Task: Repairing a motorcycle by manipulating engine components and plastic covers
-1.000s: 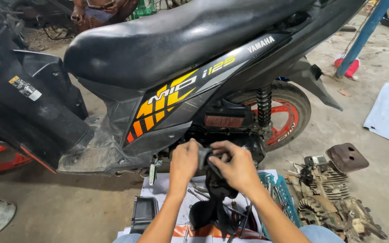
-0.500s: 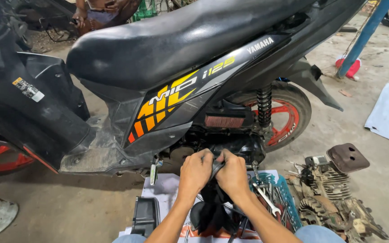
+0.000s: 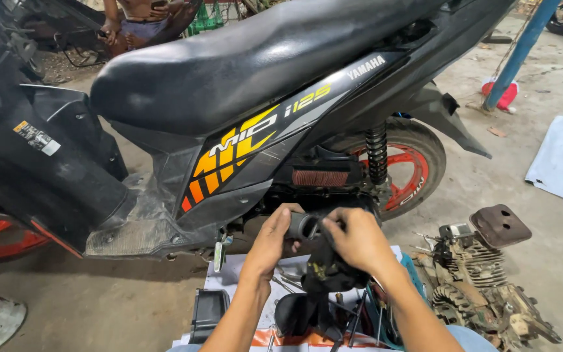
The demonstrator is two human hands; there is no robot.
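Holding: my left hand and right hand both close on a short black rubber tube, one at each end.
Left grip: fingers wrapped narrow around the tube's left end, thumb side toward me.
Right grip: closed over the tube's right end and the dark rag that hangs below it.
Tube axis: roughly level, running left to right between my palms.
Nearer hand: both touch it; neither is closer.
Below my wrists: a sheet of paper on the floor with loose tools and a small black tray.
To my right: an old engine part lying on the concrete.
Just beyond the tube: the open engine bay under the scooter, so the tube lies between me and that opening.
Farther off: the rear wheel, then a blue post.
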